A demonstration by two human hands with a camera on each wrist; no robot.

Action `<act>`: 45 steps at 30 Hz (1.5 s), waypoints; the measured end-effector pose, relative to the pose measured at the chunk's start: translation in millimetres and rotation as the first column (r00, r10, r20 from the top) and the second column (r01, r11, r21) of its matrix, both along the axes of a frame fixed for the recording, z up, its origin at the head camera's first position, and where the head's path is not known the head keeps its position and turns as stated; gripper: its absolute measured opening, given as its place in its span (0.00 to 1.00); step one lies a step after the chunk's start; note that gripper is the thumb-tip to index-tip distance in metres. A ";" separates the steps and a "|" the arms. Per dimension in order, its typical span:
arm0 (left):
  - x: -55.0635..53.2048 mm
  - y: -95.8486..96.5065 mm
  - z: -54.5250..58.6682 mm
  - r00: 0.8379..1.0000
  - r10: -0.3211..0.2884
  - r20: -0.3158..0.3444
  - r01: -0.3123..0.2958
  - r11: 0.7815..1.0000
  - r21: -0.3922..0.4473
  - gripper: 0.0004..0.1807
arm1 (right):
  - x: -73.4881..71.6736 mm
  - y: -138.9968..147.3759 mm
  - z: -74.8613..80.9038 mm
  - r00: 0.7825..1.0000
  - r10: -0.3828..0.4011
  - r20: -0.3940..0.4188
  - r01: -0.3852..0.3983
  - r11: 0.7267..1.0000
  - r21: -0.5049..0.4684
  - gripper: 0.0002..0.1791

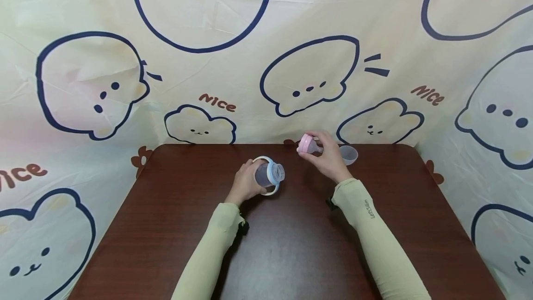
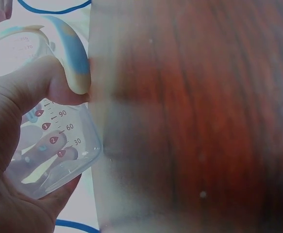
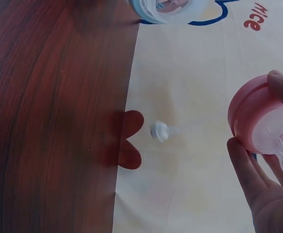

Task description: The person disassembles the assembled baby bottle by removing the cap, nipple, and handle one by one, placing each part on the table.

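Observation:
My left hand grips a clear baby bottle by its body, thumb on one side and fingers behind it. The bottle lies tilted, its uncapped mouth towards the right. A pale blue collar with two curved handles circles its neck, and red measuring marks show on its wall. Higher and to the right, my right hand holds a pink bottle cap by its rim, between thumb and fingers. A clear teat sticks out of the cap. A small white piece shows beside the cap in the right wrist view.
A clear cup-shaped cover is at the table's back edge, just right of my right hand. The dark brown wooden table ends against a cream cloth backdrop printed with bear outlines, which also hangs along both sides.

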State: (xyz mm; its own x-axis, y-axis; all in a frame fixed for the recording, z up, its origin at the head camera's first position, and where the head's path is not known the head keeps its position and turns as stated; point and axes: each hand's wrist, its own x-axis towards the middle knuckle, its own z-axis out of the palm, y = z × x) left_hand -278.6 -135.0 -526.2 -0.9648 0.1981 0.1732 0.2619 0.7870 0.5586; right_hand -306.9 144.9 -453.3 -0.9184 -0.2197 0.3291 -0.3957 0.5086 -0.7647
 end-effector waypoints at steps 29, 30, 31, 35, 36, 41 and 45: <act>0.7 2.5 -0.8 1.000 0.000 0.027 0.000 1.000 0.000 0.47 | -47.4 -23.9 -36.2 0.983 0.014 0.185 -0.020 0.999 0.031 0.36; 0.5 2.2 -0.3 1.000 -0.001 0.026 0.001 1.000 0.001 0.47 | -48.1 -22.2 -37.8 0.984 0.010 0.180 -0.016 0.999 0.029 0.36; 0.2 1.9 0.1 1.000 -0.002 0.022 0.002 1.000 0.001 0.47 | -49.2 -20.3 -39.5 0.985 0.009 0.172 -0.014 1.000 0.026 0.36; -1.0 1.2 1.5 1.000 -0.010 0.021 0.010 1.000 0.006 0.47 | -54.2 -12.4 -47.5 0.991 0.009 0.133 -0.013 0.999 0.029 0.35; -1.0 0.9 1.5 1.000 -0.011 0.021 0.011 1.000 0.006 0.46 | -54.8 -10.5 -49.0 0.991 0.010 0.131 -0.015 0.999 0.034 0.36; -0.5 -0.3 1.4 1.000 -0.007 0.023 0.007 1.000 0.009 0.45 | -58.4 -3.3 -56.7 0.986 -0.010 0.169 -0.003 0.997 0.080 0.36; -0.5 -0.8 0.4 1.000 -0.004 0.021 0.004 1.000 0.008 0.46 | -59.2 1.0 -59.2 0.982 -0.030 0.185 0.010 0.994 0.108 0.36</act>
